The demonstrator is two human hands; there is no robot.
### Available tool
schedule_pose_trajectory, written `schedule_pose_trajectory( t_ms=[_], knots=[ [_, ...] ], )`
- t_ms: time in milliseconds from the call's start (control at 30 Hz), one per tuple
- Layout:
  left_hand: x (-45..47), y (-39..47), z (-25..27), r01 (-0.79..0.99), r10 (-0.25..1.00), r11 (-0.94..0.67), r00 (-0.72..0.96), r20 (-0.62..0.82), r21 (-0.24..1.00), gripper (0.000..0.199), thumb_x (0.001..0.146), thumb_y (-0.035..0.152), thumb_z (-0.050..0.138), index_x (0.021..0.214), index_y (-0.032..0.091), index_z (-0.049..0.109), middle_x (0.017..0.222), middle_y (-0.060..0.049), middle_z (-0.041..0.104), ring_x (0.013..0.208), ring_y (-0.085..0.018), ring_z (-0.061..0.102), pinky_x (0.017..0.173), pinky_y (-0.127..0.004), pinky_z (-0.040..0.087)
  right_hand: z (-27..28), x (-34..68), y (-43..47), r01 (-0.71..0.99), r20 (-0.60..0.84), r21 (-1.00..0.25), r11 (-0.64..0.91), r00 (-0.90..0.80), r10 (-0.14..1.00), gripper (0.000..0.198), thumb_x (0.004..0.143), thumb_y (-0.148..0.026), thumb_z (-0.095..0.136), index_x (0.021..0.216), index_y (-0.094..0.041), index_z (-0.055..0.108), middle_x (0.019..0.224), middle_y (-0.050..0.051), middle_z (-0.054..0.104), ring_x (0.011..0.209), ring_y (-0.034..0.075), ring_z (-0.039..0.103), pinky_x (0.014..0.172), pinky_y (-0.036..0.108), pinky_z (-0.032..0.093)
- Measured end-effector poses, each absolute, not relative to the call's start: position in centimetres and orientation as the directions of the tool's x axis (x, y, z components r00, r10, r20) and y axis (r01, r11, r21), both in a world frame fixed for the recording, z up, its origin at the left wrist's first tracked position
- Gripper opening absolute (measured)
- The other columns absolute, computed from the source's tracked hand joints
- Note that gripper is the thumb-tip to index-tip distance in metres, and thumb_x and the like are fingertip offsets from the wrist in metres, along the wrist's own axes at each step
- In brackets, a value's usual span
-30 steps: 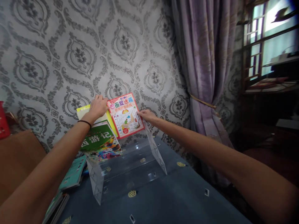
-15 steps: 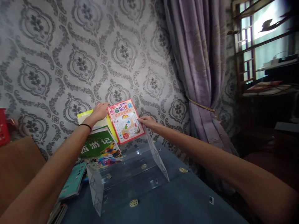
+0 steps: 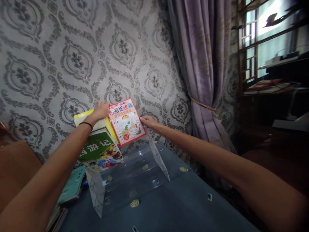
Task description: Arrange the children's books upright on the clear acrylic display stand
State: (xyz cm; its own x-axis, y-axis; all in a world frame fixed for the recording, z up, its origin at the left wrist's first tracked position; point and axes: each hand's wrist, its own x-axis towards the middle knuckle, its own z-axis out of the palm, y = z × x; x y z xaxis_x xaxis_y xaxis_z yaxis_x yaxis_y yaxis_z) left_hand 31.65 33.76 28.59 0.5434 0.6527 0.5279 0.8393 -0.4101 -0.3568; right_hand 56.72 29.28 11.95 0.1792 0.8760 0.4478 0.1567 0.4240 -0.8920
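Observation:
A red-bordered picture book point(image 3: 126, 122) leans at the back tier of a clear tiered display rack point(image 3: 158, 158), its cover facing me. My right hand point(image 3: 148, 122) pinches the book's right edge. My left hand point(image 3: 101, 110) is closed at its upper left edge, with the fingertips partly hidden. Behind my left wrist stands a yellow-edged book point(image 3: 111, 129), partly covered by the red-bordered one. In front of it, on a lower tier at the left, rests a green book point(image 3: 100, 148) with large white characters.
Teal-covered books point(image 3: 72, 185) lie left of the rack, with more books point(image 3: 56, 220) nearer me. A cardboard box point(image 3: 19, 161) stands at far left. The rack sits on a dark blue patterned cloth point(image 3: 188, 203) against the wallpapered wall point(image 3: 91, 54). A purple curtain point(image 3: 200, 64) hangs at right.
The view has shifted slightly, so the whole scene sits a bit further left and up. Both hands stay on the red-bordered book, which has hardly moved against the rack.

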Motion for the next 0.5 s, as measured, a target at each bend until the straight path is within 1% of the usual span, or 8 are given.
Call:
schedule_pose_trajectory(
  t_ms=[100, 167, 300, 500],
  knots=[
    [32.2, 33.6, 28.8, 0.859, 0.642, -0.382, 0.513, 0.570, -0.342, 0.030, 0.084, 0.014, 0.043, 0.104, 0.015, 0.066, 0.118, -0.017, 0.065, 0.118, -0.030, 0.056, 0.102, -0.041, 0.045, 12.2, 56.7, 28.9, 0.130, 0.470, -0.881, 0.454, 0.157, 0.868, 0.020, 0.072, -0.038, 0.071, 0.076, -0.019, 0.065, 0.066, -0.003, 0.064, 0.061, 0.012, 0.052, 0.057, 0.022, 0.039],
    [32.3, 33.6, 29.2, 0.855, 0.630, -0.401, 0.518, 0.579, -0.329, 0.026, 0.082, 0.013, 0.046, 0.097, 0.016, 0.067, 0.110, -0.016, 0.067, 0.111, -0.029, 0.058, 0.099, -0.038, 0.047, 12.3, 56.7, 28.7, 0.113, 0.477, -0.878, 0.464, 0.149, 0.866, 0.017, 0.068, -0.033, 0.071, 0.076, -0.019, 0.066, 0.069, -0.002, 0.066, 0.063, 0.012, 0.053, 0.057, 0.021, 0.040],
    [32.1, 33.6, 29.8, 0.846, 0.619, -0.446, 0.528, 0.581, -0.294, 0.018, 0.078, 0.014, 0.053, 0.089, 0.018, 0.067, 0.104, -0.013, 0.068, 0.109, -0.029, 0.059, 0.094, -0.034, 0.048, 12.4, 56.6, 28.4, 0.083, 0.478, -0.879, 0.470, 0.132, 0.869, 0.019, 0.065, -0.031, 0.070, 0.077, -0.017, 0.068, 0.070, -0.001, 0.067, 0.062, 0.012, 0.053, 0.055, 0.021, 0.039],
    [32.0, 32.9, 30.0, 0.846, 0.629, -0.452, 0.528, 0.570, -0.285, 0.017, 0.077, 0.015, 0.053, 0.088, 0.018, 0.065, 0.100, -0.011, 0.069, 0.103, -0.028, 0.061, 0.090, -0.033, 0.048, 12.4, 56.6, 27.7, 0.053, 0.488, -0.873, 0.485, 0.122, 0.864, 0.019, 0.064, -0.031, 0.069, 0.076, -0.017, 0.068, 0.071, -0.001, 0.068, 0.063, 0.012, 0.055, 0.058, 0.023, 0.040]
  ],
)
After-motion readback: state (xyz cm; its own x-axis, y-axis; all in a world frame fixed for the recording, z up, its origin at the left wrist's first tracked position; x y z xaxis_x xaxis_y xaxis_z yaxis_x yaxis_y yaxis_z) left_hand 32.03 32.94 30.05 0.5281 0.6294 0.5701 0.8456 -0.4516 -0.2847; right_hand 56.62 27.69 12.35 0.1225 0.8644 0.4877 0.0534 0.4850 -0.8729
